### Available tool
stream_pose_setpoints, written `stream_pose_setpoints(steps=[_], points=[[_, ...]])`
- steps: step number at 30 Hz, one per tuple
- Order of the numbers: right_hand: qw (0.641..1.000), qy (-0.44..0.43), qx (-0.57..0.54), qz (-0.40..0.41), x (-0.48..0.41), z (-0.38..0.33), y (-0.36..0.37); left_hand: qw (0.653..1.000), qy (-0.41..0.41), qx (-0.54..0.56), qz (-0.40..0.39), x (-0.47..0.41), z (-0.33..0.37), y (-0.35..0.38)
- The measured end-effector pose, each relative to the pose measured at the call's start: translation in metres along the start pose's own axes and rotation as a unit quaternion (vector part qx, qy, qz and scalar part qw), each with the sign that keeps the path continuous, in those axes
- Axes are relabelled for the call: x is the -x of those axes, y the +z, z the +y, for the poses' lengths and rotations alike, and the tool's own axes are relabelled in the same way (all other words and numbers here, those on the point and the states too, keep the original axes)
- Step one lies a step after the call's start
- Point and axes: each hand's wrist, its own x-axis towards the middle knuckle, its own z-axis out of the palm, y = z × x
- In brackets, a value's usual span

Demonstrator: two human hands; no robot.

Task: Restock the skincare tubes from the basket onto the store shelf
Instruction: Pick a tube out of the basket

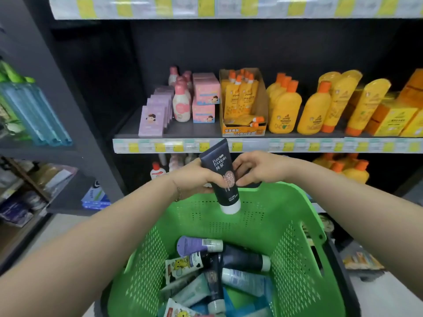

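Above green basket: navy Pure Fountain tube, white cap down so it can stand. Left hand fingers wrapped round middle; right hand fingertips pinch side, steadying. Bare store shelf left of purple boxes, likely target.

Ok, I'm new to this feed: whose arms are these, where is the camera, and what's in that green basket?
There is no machine here. The arms are a person's, and the single picture comes from a camera worn on their head, looking forward and down. The left hand grips a dark tube with its white cap pointing down, and the right hand pinches its side. Together they hold it above a green basket, where more tubes lie in a loose pile. Behind is the store shelf, carrying pink bottles towards the left and yellow bottles towards the right.
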Motion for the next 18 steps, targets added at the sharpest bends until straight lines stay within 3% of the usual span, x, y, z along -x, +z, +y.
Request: stream_pose_setpoints(steps=[6,18], points=[[0.999,-0.034,-0.028,-0.003,0.012,-0.013,-0.028,0.998,0.057,0.007,-0.003,0.003,0.056,0.007],[0.972,-0.146,-0.125,0.133,0.032,-0.043,-0.085,0.979,0.193,0.015,0.058,0.005,0.139,0.021]])
